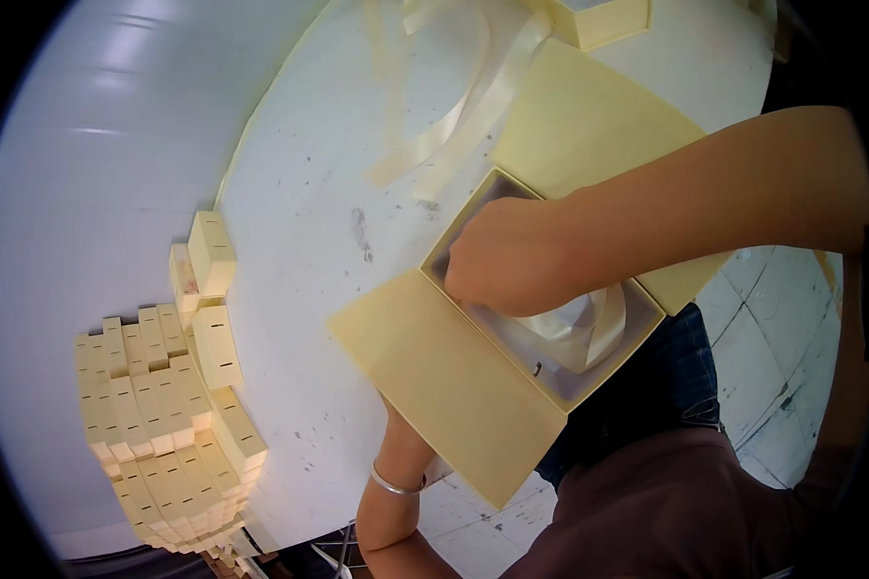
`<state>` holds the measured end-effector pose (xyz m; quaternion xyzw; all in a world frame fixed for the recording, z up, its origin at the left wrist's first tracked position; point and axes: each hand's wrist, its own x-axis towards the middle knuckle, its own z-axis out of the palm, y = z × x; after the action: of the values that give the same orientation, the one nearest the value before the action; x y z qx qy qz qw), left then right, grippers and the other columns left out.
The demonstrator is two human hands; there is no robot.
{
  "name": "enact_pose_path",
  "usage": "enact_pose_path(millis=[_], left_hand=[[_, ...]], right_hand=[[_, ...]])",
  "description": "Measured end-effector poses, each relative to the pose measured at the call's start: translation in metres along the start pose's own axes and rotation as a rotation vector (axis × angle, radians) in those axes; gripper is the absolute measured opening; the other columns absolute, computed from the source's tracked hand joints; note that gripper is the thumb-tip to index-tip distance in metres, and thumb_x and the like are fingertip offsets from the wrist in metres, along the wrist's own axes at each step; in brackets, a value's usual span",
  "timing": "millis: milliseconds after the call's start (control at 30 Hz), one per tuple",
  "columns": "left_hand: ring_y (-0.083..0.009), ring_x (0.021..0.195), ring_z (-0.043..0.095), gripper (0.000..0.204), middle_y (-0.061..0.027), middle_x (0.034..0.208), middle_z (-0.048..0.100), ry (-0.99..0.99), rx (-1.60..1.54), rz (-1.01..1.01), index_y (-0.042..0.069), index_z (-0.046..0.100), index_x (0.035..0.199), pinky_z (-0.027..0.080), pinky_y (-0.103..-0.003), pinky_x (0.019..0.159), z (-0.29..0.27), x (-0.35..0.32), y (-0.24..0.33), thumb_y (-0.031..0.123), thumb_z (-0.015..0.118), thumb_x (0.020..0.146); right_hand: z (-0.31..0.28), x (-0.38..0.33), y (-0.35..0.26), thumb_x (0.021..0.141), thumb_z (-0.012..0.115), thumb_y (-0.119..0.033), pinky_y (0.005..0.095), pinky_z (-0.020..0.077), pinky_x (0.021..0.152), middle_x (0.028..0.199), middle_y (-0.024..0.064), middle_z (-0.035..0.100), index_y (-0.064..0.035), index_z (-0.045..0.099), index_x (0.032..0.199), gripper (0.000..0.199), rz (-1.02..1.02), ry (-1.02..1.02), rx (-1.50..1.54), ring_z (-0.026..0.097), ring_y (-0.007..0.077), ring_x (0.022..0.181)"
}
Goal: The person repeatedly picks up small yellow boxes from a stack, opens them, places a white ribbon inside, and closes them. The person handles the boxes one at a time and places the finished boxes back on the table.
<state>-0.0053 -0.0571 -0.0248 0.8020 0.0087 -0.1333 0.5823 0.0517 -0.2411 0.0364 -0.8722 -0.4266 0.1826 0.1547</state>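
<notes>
A cream box sits at the table's near edge, its two wide flaps spread out to either side. My right hand reaches down into it, curled like a fist, and its fingertips are hidden. Loops of white satin ribbon lie inside the box beside that hand. The near left flap covers my left hand; only the wrist and forearm show below it, with a silver bangle. What the left fingers do is hidden.
Many small cream boxes stand stacked at the left edge of the round white table. Loose ribbon strips trail across the table's far part. Another cream box is at the top. Tiled floor shows at right.
</notes>
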Motion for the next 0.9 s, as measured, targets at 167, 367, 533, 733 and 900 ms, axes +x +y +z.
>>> enact_pose_path(millis=[167,367,533,733,900], left_hand=[[-0.0178,0.077,0.058,0.022,-0.0060,0.086,0.062,0.106,0.362,0.146,0.004,0.059,0.097,0.045,-0.028,0.064,-0.038,-0.011,-0.001,0.018,0.060,0.080],[-0.0096,0.059,0.048,0.007,-0.0031,0.068,0.055,0.444,0.637,0.093,-0.001,0.055,0.073,0.041,-0.023,0.053,-0.151,-0.050,-0.038,0.003,0.059,0.076],[-0.0105,0.062,0.049,0.013,-0.0037,0.072,0.056,0.670,0.676,-0.169,-0.001,0.057,0.078,0.041,-0.024,0.055,-0.230,-0.101,-0.078,0.011,0.060,0.079],[-0.0175,0.076,0.051,0.020,-0.0094,0.093,0.056,0.868,1.005,0.009,0.000,0.055,0.097,0.042,-0.028,0.066,-0.196,-0.090,-0.056,0.008,0.058,0.079],[-0.0210,0.080,0.052,0.026,-0.0094,0.097,0.057,0.299,0.665,0.371,0.002,0.055,0.098,0.042,-0.031,0.069,-0.089,-0.063,0.012,0.002,0.061,0.072]], right_hand=[[-0.003,0.002,0.000,0.078,0.048,-0.007,0.0392,0.0448,0.063,0.073,0.0150,0.060,-0.0011,0.058,0.076,0.012,0.085,0.120,0.233,0.057,0.0322,0.071],[-0.009,-0.021,0.028,0.078,0.051,-0.008,0.0364,0.0430,0.063,0.070,0.0121,0.054,-0.0015,0.055,0.072,0.009,0.058,0.517,0.302,0.054,0.0293,0.071],[-0.020,-0.029,0.017,0.077,0.056,-0.012,0.0335,0.0411,0.065,0.067,0.0077,0.051,-0.0032,0.058,0.070,0.012,0.135,0.293,0.203,0.052,0.0254,0.071],[0.005,-0.023,0.009,0.067,0.063,-0.017,0.0297,0.0342,0.077,0.068,0.0020,0.057,-0.0088,0.062,0.062,0.009,-0.067,0.066,-0.818,0.050,0.0187,0.066],[-0.006,-0.021,0.003,0.065,0.060,-0.012,0.0319,0.0404,0.065,0.068,0.0063,0.059,-0.0066,0.062,0.062,0.007,0.128,0.060,-0.478,0.055,0.0191,0.065]])
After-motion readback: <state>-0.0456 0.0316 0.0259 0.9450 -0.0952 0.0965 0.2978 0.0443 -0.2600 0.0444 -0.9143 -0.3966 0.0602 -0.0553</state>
